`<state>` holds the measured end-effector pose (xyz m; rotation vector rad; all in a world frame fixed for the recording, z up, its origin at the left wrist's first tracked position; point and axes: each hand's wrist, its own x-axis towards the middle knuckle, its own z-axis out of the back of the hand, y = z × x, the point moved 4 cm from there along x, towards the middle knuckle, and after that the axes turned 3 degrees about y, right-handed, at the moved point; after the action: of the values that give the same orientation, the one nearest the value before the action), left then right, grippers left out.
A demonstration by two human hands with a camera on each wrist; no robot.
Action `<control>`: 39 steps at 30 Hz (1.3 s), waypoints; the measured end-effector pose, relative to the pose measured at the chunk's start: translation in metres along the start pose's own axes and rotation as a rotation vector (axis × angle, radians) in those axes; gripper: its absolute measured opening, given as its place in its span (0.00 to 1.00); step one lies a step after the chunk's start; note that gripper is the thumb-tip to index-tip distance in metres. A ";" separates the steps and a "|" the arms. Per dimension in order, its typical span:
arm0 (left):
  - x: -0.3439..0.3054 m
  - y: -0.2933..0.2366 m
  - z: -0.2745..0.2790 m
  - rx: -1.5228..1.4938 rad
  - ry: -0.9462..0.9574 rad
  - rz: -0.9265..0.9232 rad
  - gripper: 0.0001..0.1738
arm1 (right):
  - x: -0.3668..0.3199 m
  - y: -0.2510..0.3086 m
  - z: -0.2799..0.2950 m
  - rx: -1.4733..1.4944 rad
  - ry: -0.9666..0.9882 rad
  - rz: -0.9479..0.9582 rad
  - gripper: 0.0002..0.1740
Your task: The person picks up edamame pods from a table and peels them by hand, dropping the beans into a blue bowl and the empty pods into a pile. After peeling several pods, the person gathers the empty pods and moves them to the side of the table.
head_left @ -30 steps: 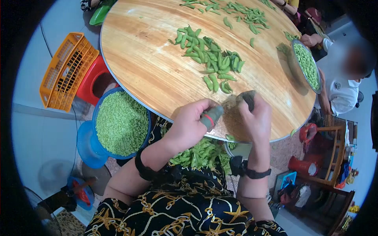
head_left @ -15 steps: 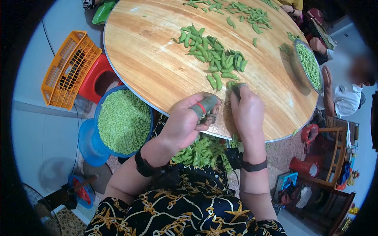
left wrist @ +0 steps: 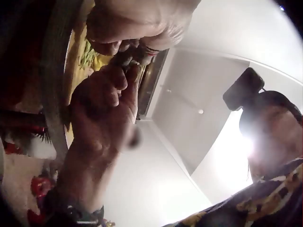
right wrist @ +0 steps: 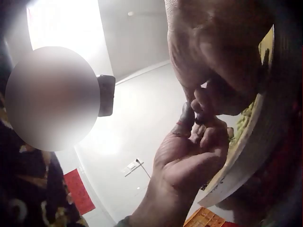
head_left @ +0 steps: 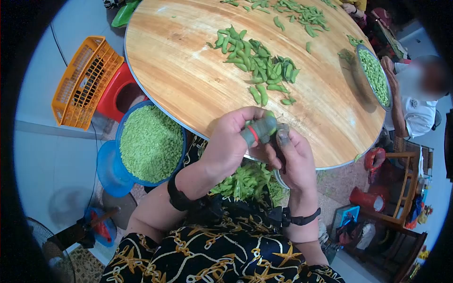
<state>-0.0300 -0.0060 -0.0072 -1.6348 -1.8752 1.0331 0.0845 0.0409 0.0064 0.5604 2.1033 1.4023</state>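
Wearing dark green coverings and a red band, the left hand (head_left: 229, 144) pinches a green pod (head_left: 269, 114) above the table's near edge. Against its fingertips are the curled fingers and stained thumb of the right hand (head_left: 298, 162); the pod's far end is hidden between them. Both wrist views show the fingertips meeting, left hand (left wrist: 142, 21) above right hand (left wrist: 102, 111) in the left wrist view, right hand (right wrist: 213, 56) above left hand (right wrist: 184, 156) in the right wrist view. Beyond them on the table lies a pile of green pods (head_left: 257, 59).
On the round wooden table (head_left: 174, 70), a bowl of shelled beans (head_left: 374, 78) stands at right, beside a seated person. Left of the lap is a blue basin of beans (head_left: 151, 144), near a red stool (head_left: 113, 94) and orange crate (head_left: 85, 85). Green husks (head_left: 240, 181) lie below the hands.
The right hand has drawn back from the near end of the pod pile toward the body, and its fingertips now meet the left hand's. A green pod now shows at the left fingertips.
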 end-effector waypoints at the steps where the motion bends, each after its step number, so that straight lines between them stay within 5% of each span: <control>1: 0.000 -0.001 0.001 0.003 -0.003 0.000 0.08 | 0.000 0.000 -0.001 -0.007 0.022 0.018 0.15; 13: 0.000 0.001 0.001 0.011 0.024 0.023 0.09 | -0.003 -0.001 0.000 0.062 0.034 0.024 0.12; 19: -0.001 -0.001 0.001 -0.141 0.217 0.039 0.08 | -0.007 -0.004 -0.003 0.422 0.097 -0.113 0.10; 22: -0.002 0.001 0.001 -0.143 0.241 0.100 0.10 | -0.005 -0.007 0.001 0.322 0.105 -0.083 0.08; 24: -0.001 0.000 0.005 0.429 0.183 -0.107 0.12 | -0.007 -0.005 -0.001 0.029 -0.010 -0.021 0.07; 26: -0.002 -0.003 0.002 0.359 0.138 -0.064 0.12 | -0.006 -0.002 0.000 -0.332 -0.170 0.106 0.06; 33: 0.001 -0.012 0.014 0.566 0.208 -0.098 0.12 | -0.003 -0.005 0.002 0.115 -0.042 -0.016 0.07; 35: 0.000 -0.011 0.017 0.345 0.245 -0.050 0.14 | -0.004 -0.008 -0.001 0.347 0.017 -0.115 0.08; 39: -0.005 -0.012 0.015 -0.019 0.308 0.049 0.19 | -0.003 -0.005 -0.004 0.294 0.117 -0.103 0.09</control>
<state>-0.0479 -0.0142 -0.0061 -1.7463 -1.6537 0.7340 0.0843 0.0345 0.0030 0.4832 2.4171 1.0997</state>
